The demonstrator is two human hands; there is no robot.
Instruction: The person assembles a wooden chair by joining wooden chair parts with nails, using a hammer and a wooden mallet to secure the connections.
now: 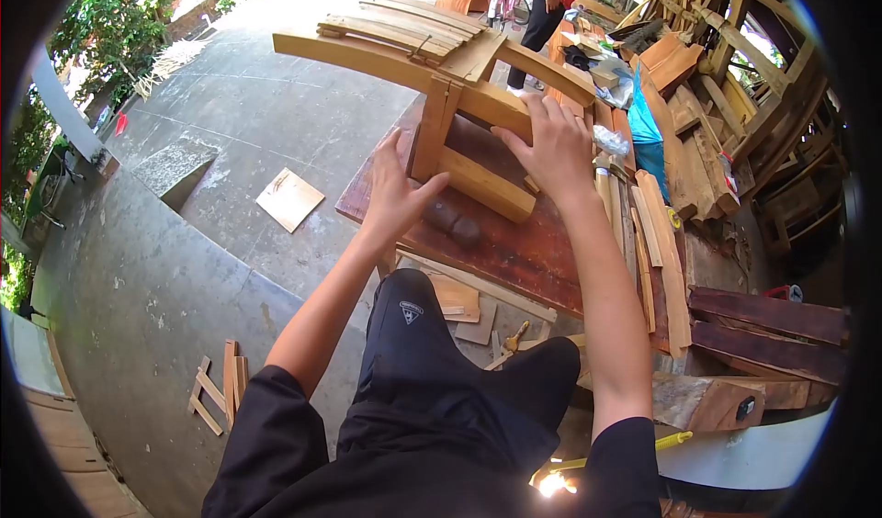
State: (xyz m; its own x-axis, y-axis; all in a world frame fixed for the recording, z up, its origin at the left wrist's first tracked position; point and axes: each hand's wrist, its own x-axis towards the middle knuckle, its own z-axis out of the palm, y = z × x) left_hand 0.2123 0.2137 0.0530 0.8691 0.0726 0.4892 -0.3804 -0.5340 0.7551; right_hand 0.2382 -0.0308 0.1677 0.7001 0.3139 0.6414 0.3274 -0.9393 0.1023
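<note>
Shirt (413, 467) cropped; left hand (393, 197) near wooden frame (434, 130), right hand (558, 155) contact unclear.

**Both hands in close at the wooden frame (439, 123)!**

Left hand (395, 187), fingers spread, right beside the upright post (430, 137); right hand (554, 143) up at the crossbeam (491, 107). Thin slats (404, 28) lie on top, reddish-brown worktop (514, 256) below, and a person in red (540, 27) stands beyond!

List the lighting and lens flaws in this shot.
Head view: black fisheye border, scene bowed near the edges; floor washed out toward the top; harsh bright spot beside the right sleeve; dark patch on the reddish tabletop, shadow or reflection unclear.
</note>
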